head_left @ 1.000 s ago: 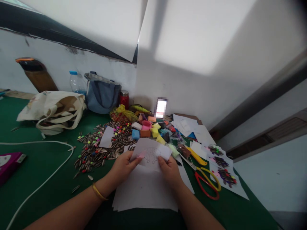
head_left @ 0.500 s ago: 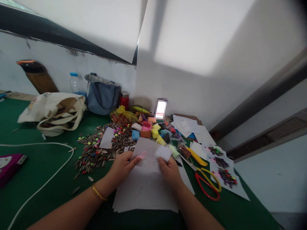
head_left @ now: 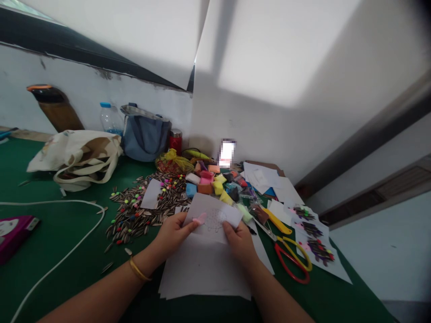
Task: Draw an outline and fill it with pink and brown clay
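Both hands grip a small white sheet of paper [head_left: 210,204] with a drawing in dark lines on it. My left hand [head_left: 175,231] pinches its left edge, with the thumb on top by a pink patch [head_left: 201,218] that looks like modelling clay. My right hand [head_left: 239,237] holds the right edge, thumb on the front and the other fingers hidden behind. Beneath the hands lies a stack of larger white sheets [head_left: 202,273]. Just beyond the drawing are packets of coloured clay [head_left: 206,177], in pink, yellow, blue and other colours.
Sunflower seeds mixed with coloured beads [head_left: 134,220] spread to the left. Red-and-yellow scissors [head_left: 292,255] and a yellow cutter [head_left: 278,222] lie at right, near sheets with seed decorations [head_left: 336,269]. Bags [head_left: 144,139], a red flask [head_left: 175,142] and a white cable [head_left: 67,242] are farther left.
Both hands keep hold of the drawing in nearly the same place. The whole view has shifted very slightly; nothing has been taken up or let go.
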`<state>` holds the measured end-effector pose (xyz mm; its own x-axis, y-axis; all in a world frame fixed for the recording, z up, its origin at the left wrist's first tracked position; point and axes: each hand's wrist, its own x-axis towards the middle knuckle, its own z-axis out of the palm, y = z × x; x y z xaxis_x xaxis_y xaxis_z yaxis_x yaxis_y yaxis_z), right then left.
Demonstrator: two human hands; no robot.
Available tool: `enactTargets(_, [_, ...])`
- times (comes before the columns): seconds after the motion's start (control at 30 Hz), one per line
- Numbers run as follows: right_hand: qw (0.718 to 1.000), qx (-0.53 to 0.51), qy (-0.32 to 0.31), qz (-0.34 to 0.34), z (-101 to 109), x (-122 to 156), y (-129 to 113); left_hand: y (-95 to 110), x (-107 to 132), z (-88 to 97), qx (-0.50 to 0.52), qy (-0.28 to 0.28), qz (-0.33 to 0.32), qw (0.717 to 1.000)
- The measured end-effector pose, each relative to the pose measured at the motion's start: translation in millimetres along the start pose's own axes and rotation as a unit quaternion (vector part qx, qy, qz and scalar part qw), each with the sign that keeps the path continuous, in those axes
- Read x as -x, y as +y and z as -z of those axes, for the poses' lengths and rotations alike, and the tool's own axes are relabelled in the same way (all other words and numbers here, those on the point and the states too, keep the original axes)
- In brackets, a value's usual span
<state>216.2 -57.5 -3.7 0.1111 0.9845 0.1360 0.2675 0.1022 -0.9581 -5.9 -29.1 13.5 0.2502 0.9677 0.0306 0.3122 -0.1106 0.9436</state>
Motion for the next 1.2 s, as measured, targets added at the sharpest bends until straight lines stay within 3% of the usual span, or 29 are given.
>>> enactTargets(0.17, [1.0,0.002,-0.003,0.0,-0.3,0.3,0.2,0.1,0.3,-0.9,0.009,0.009,0.015,1.0])
enactTargets(0.4, [1.0,-0.003,-0.012,0.014,-0.9,0.5,-2.6,0.9,1.7,-1.4,0.067,-0.032,0.051,0.996])
enactTargets(0.5, [0.999,-0.008,-0.031,0.025,-2.2,2.0,-0.5,-3.7,1.8,-5.0,0.1,-0.025,0.069,0.992])
enactTargets(0.67, [0.999,-0.008,-0.034,0.037,-3.2,3.2,5.1,-12.9,0.3,-9.1,0.108,-0.009,0.058,0.992])
enactTargets(0.93, [0.999,0.003,-0.026,0.037,-2.6,1.9,6.9,-3.9,1.8,-6.4,0.118,-0.035,0.056,0.991])
enactTargets(1.2, [0.999,0.019,-0.031,0.02,-2.6,2.2,9.6,-9.2,-0.7,-8.5,0.093,-0.011,0.056,0.994])
